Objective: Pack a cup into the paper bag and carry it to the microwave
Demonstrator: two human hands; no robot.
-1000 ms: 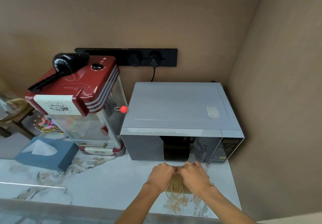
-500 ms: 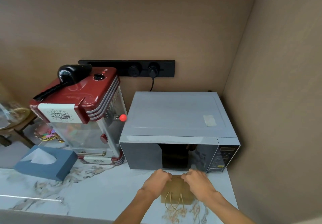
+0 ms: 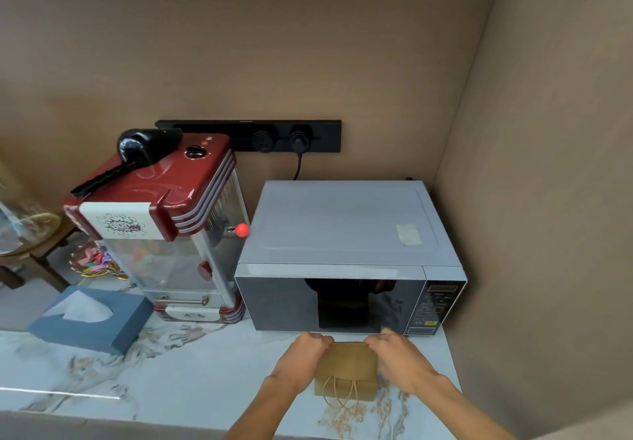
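Observation:
A small brown paper bag (image 3: 347, 367) stands on the marble counter (image 3: 171, 371) just in front of the grey microwave (image 3: 342, 227), whose door is closed. Its folded top edge faces the microwave and its twine handles hang down the near side. My left hand (image 3: 301, 357) grips the bag's top left corner. My right hand (image 3: 399, 357) grips its top right corner. The cup is hidden from view.
A red popcorn machine (image 3: 161, 220) with a black hair dryer (image 3: 137, 151) on top stands left of the microwave. A blue tissue box (image 3: 92, 319) lies at the left. A black socket strip (image 3: 250, 136) runs along the back wall. A side wall closes off the right.
My hands have spread apart along the bag's top edge, from touching in the middle to the two corners. The camera has tilted up a little.

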